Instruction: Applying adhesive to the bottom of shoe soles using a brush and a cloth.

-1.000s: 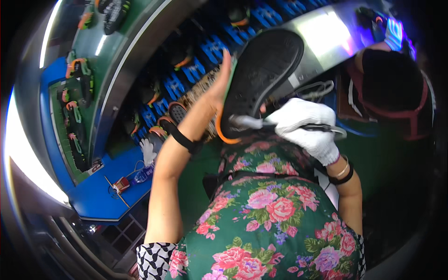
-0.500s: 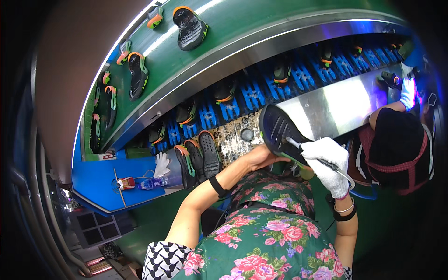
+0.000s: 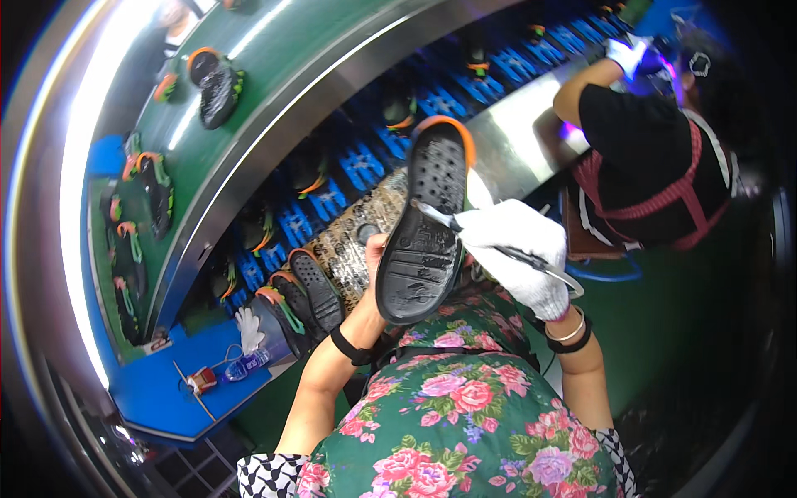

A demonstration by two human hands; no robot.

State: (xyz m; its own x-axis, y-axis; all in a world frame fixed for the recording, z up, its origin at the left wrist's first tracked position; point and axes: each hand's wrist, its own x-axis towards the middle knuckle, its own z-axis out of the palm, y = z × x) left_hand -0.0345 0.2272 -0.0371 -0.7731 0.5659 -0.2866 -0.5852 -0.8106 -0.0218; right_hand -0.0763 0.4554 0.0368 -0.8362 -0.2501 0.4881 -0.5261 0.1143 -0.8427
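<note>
A black shoe sole (image 3: pixel 415 278) with an orange rim at its far end stands almost lengthwise before my body, its inner face turned up. My bare left hand (image 3: pixel 376 259) is closed on its left edge; most of its fingers are hidden behind the sole. In a white knit glove, my right hand (image 3: pixel 519 249) grips a thin brush (image 3: pixel 440 217) with a tube running from its back end. The brush tip touches the middle of the sole, just below the rows of round holes. A glossy wet film shows on the near half.
Several more soles (image 3: pixel 317 286) lean at the left beside a stained metal plate (image 3: pixel 336 232). A blue side table (image 3: pixel 158 390) bears a white glove (image 3: pixel 248 329) and a bottle (image 3: pixel 246 365). Beyond runs a green conveyor (image 3: pixel 274 50) with soles. A co-worker (image 3: pixel 647 166) sits at the right.
The sole has been turned from slanting to nearly lengthwise, showing its whole inner face. The brush now touches its middle. My view has swung to the right.
</note>
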